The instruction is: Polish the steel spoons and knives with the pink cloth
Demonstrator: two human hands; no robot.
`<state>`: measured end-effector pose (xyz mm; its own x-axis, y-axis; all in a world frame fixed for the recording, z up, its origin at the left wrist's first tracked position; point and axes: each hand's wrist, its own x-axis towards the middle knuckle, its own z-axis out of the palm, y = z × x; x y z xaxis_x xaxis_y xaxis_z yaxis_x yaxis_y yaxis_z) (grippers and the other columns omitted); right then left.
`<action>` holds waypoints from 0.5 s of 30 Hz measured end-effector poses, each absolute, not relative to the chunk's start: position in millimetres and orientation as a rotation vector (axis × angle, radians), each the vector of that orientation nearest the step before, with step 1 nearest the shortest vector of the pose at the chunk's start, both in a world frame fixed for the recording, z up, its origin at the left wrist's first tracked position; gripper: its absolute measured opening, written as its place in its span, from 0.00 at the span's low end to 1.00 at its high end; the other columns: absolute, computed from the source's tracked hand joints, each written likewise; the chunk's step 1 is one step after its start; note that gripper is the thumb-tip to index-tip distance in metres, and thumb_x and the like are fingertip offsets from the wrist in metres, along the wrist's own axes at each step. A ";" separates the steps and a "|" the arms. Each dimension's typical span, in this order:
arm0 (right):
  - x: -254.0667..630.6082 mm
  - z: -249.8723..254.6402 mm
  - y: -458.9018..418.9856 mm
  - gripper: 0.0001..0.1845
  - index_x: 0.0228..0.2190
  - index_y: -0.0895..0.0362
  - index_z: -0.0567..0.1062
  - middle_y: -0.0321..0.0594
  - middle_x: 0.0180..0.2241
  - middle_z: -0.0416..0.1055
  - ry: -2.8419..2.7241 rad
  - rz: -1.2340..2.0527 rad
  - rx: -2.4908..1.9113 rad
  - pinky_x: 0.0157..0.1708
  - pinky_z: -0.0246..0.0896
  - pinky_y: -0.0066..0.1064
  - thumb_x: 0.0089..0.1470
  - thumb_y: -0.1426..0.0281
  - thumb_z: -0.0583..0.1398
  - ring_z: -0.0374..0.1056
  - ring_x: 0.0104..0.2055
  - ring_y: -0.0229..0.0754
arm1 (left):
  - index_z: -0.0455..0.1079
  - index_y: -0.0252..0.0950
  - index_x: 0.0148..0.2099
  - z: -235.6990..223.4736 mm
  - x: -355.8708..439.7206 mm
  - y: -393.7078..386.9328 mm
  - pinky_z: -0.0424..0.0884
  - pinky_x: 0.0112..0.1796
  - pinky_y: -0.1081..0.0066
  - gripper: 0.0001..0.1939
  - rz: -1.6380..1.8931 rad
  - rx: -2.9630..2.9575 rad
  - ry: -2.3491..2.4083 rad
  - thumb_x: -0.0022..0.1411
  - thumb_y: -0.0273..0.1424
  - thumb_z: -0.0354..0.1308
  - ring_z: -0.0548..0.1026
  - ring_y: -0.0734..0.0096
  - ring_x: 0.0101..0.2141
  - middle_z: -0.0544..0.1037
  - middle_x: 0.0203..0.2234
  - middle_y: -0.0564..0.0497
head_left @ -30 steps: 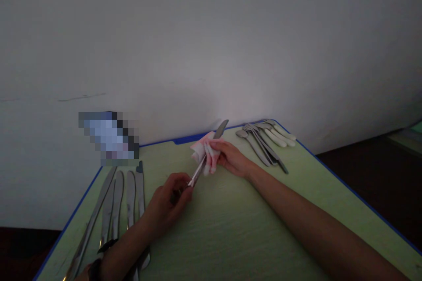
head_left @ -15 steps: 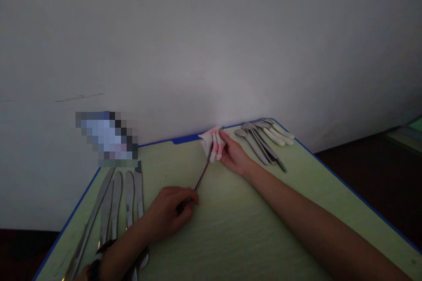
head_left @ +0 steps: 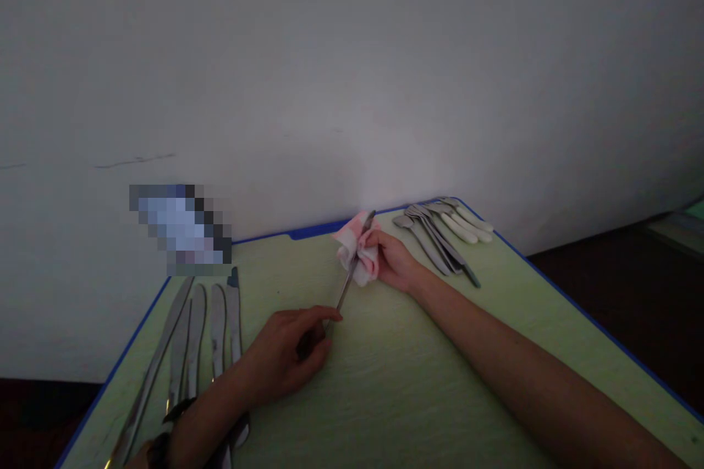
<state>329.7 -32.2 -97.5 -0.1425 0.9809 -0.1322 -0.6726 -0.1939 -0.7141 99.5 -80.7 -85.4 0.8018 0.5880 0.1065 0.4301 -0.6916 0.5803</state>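
My left hand (head_left: 300,344) is closed on the near end of a slim metal piece of cutlery (head_left: 345,289), which slants up and away over the table. Its far tip pokes out above a crumpled pink-and-white cloth (head_left: 352,253); whether it is a knife or a spoon is unclear. My right hand (head_left: 393,260) pinches this cloth around the cutlery's upper part. Under and beside my left forearm lie several table knives (head_left: 195,330), partly hidden by it. Right of my right hand sits a group of spoons and forks (head_left: 434,238), some with white handles.
The light green table (head_left: 396,388) has a blue edge and stands against a grey wall (head_left: 352,73). A blurred-out device-like object (head_left: 181,227) stands at the back left corner. Dark floor (head_left: 599,256) shows beyond the right edge.
The cloth has opened out and sits slightly lower on the cutlery, whose tip now shows above it. My left index finger has stretched further along the cutlery.
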 end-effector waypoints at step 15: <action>329.9 -94.7 -35.8 0.05 0.13 0.58 0.68 0.32 0.11 0.63 -0.712 1.690 -0.730 0.17 0.51 0.26 0.33 0.75 0.53 0.56 0.14 0.34 | 0.69 0.38 0.48 -84.9 99.4 -70.8 0.58 0.57 0.56 0.14 0.472 2.580 0.737 0.67 0.33 0.45 0.57 0.61 0.57 0.69 0.52 0.47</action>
